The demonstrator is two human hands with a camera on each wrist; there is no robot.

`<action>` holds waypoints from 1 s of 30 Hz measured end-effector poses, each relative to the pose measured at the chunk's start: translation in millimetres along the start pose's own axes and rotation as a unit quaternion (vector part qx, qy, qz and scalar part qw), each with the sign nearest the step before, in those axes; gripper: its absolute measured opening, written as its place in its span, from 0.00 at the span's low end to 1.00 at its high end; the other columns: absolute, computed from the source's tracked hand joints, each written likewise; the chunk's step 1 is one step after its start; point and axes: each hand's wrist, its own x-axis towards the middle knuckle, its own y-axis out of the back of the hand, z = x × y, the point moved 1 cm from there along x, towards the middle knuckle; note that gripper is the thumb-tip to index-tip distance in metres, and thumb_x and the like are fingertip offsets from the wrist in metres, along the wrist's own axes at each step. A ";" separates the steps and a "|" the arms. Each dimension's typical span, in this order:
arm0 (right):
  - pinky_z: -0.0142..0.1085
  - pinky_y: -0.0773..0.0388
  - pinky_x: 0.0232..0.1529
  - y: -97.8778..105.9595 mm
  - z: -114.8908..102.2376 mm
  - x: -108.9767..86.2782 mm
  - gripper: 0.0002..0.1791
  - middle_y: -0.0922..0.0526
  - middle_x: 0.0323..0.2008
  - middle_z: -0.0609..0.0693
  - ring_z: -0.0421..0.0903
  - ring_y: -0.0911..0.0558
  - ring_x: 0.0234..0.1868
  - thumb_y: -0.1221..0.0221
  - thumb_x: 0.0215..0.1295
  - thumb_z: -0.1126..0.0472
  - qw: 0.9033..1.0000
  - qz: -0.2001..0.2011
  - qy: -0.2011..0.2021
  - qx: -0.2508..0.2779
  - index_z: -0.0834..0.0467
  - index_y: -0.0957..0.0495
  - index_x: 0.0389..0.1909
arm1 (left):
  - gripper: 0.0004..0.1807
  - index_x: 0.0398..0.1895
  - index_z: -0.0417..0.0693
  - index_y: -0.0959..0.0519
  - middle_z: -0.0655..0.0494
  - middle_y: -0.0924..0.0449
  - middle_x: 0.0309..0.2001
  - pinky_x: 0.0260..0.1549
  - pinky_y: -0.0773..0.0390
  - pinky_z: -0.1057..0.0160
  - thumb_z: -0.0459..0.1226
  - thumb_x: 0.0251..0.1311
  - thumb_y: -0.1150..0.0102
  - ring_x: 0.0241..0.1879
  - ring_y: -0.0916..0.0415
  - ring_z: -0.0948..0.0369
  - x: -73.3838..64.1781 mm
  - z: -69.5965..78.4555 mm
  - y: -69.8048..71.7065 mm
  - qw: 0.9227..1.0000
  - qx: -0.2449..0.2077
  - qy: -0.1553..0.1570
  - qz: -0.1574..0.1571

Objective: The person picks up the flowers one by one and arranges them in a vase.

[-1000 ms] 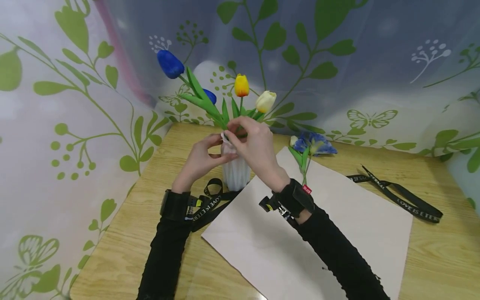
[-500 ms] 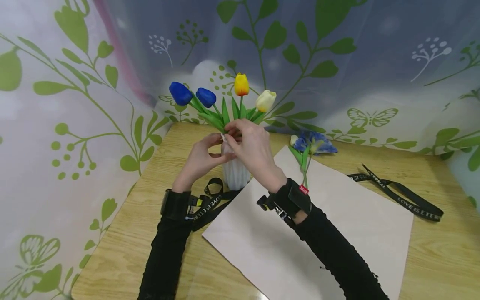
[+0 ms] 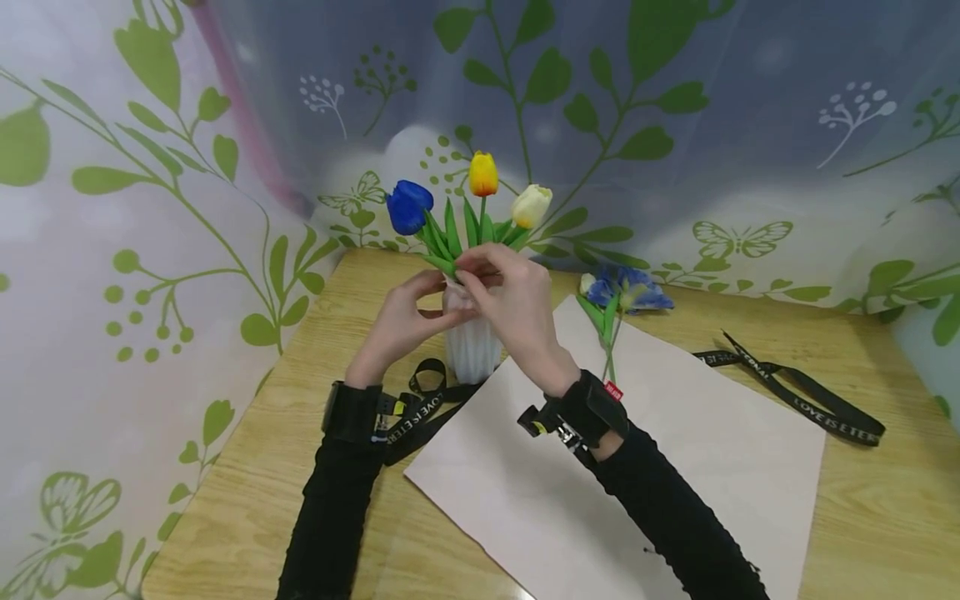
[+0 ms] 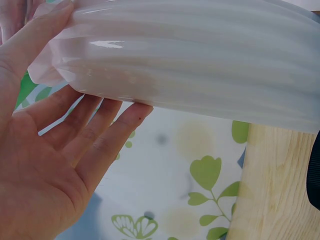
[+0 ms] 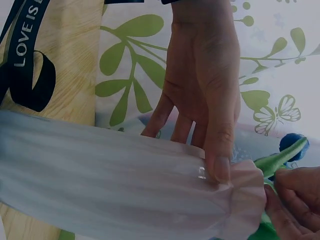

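Note:
A pale fluted vase (image 3: 474, 354) with a ruffled mouth stands upright on the table. My left hand (image 3: 401, 321) holds it near the neck; the left wrist view shows fingertips (image 4: 137, 112) along its side. At the mouth, my right hand (image 3: 517, 304) pinches the green lower part of a blue tulip (image 3: 409, 207), seen also in the right wrist view. Another blue tulip is largely hidden behind that bloom. A yellow tulip (image 3: 483, 173) and a cream tulip (image 3: 532, 206) rise from the vase among green leaves. The stems' lower ends are out of sight.
Right of the vase lies a large pale sheet (image 3: 675, 467). Loose blue and cream flowers (image 3: 628, 289) rest at its far corner. Black lettered ribbon lies by the vase (image 3: 423, 421) and at the right (image 3: 817, 412). A leaf-patterned backdrop (image 3: 720, 167) rises behind the table.
The pinched blue tulip has swung right and down from the far left, and its bloom now overlaps the other blue one. Both hands have stayed nearly in place at the vase mouth.

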 end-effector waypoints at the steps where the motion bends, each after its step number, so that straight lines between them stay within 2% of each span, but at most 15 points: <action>1: 0.32 0.15 0.39 1.9 0.5 -0.7 0.06 0.13 0.36 0.54 0.46 0.13 0.35 0.33 0.66 0.67 1.000 0.010 0.007 0.000 0.62 0.15 0.42 | 0.32 0.69 0.49 0.27 0.49 0.25 0.65 0.56 0.18 0.49 0.40 0.62 0.29 0.64 0.28 0.51 0.2 -0.2 -0.5 1.000 -0.003 -0.001 0.000; 6: 0.32 0.15 0.41 13.5 1.5 -4.8 0.06 0.13 0.36 0.54 0.46 0.13 0.36 0.32 0.64 0.66 0.999 0.041 0.023 0.000 0.62 0.15 0.41 | 0.33 0.71 0.52 0.28 0.50 0.25 0.64 0.57 0.19 0.48 0.42 0.62 0.29 0.65 0.29 0.52 1.6 -1.9 -1.5 1.000 -0.013 -0.004 -0.002; 15: 0.34 0.14 0.40 27.2 13.2 -16.7 0.05 0.13 0.36 0.55 0.46 0.13 0.36 0.32 0.65 0.67 0.998 0.053 0.022 0.001 0.63 0.15 0.40 | 0.34 0.71 0.51 0.28 0.50 0.25 0.64 0.56 0.18 0.49 0.43 0.62 0.28 0.64 0.27 0.53 1.8 -2.7 -0.4 1.000 -0.010 0.001 0.002; 23: 0.40 0.13 0.33 37.2 37.3 -30.9 0.06 0.12 0.38 0.54 0.48 0.13 0.34 0.32 0.65 0.64 0.998 0.054 -0.019 -0.032 0.60 0.15 0.41 | 0.34 0.70 0.51 0.28 0.49 0.25 0.65 0.55 0.17 0.49 0.43 0.61 0.27 0.64 0.27 0.52 1.1 -3.1 -0.5 1.000 -0.009 0.005 0.006; 30: 0.37 0.21 0.28 55.7 68.2 -40.9 0.07 0.13 0.39 0.54 0.49 0.15 0.31 0.34 0.68 0.61 0.991 0.056 -0.084 -0.089 0.59 0.15 0.44 | 0.33 0.70 0.52 0.27 0.51 0.25 0.64 0.54 0.17 0.51 0.43 0.61 0.27 0.64 0.27 0.53 0.6 -3.0 -1.2 1.000 -0.016 0.007 0.006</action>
